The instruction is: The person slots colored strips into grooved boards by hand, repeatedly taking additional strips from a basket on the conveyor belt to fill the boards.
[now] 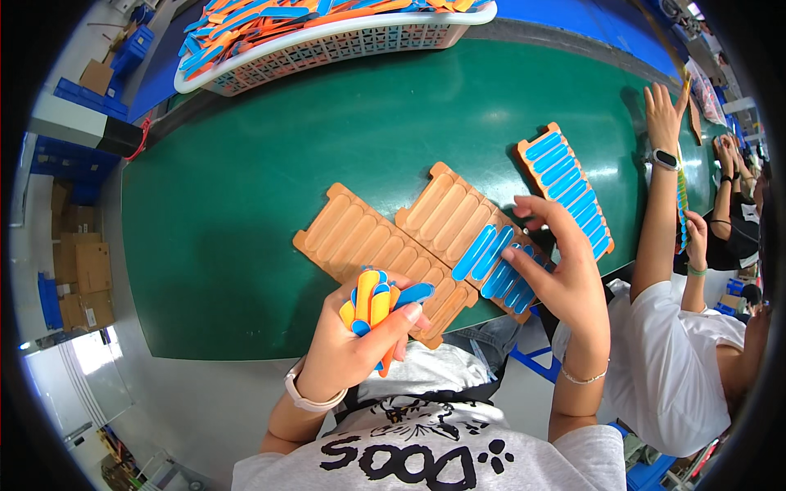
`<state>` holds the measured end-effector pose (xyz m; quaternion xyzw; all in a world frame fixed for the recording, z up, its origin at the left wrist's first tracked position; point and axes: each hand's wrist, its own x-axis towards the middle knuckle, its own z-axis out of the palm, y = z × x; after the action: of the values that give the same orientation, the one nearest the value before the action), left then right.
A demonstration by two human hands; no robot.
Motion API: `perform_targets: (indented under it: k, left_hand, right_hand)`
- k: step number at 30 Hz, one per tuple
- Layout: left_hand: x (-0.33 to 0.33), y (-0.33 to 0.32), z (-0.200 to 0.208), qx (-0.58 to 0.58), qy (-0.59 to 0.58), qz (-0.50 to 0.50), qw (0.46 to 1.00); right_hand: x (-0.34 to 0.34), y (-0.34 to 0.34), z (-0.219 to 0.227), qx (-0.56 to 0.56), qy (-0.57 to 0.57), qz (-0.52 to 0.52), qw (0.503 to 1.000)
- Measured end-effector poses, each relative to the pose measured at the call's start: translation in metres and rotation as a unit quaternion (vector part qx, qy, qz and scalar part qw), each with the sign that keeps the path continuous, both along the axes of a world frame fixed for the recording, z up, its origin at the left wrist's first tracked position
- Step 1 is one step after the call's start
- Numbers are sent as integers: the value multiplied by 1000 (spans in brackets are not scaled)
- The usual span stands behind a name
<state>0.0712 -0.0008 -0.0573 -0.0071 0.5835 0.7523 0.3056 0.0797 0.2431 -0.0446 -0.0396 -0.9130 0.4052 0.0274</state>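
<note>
Wooden trays, three of them, lie on the green table [221, 180], and each has rows of long slots with round ends. The left hand [360, 335] is closed around a bunch of small strips [379, 307], which are blue, yellow and orange. They poke up out of the fist, and one blue strip [414, 295] sticks out to the right, above the thumb. This hand is over the near part of the left tray [352, 225], where the slots that show are bare wood. The right hand [565, 262] is partly open, with its fingers bent and a gap between the thumb and the pointing finger. It is over the near end of the middle tray [438, 213]. Blue strips [474, 252] lie side by side in that end, and the far slots are bare. I cannot tell if the thumb touches the strip below it. Farther right is the right tray [553, 128], with blue strips [571, 190] all along it. A white basket [327, 57] at the back is heaped with blue and orange strips. On the right, another person's hand [665, 114] is up near the table's edge, with a watch [665, 159] on the wrist.
</note>
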Motion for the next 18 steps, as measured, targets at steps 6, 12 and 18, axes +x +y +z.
perform_targets:
  k: [6, 12, 18]
  left_hand:
    - [-3, 5, 1, -5, 14, -10, 1000]
    - [-2, 9, 3, -18, -2, -9, 1000]
    - [1, 17, 9, -63, -1, -6, 998]
  right_hand:
    - [2, 1, -1, -11, -27, -47, 998]
    - [-1, -3, -5, -16, 10, -49, 999]
    - [-13, -15, -16, 59, 60, -38, 996]
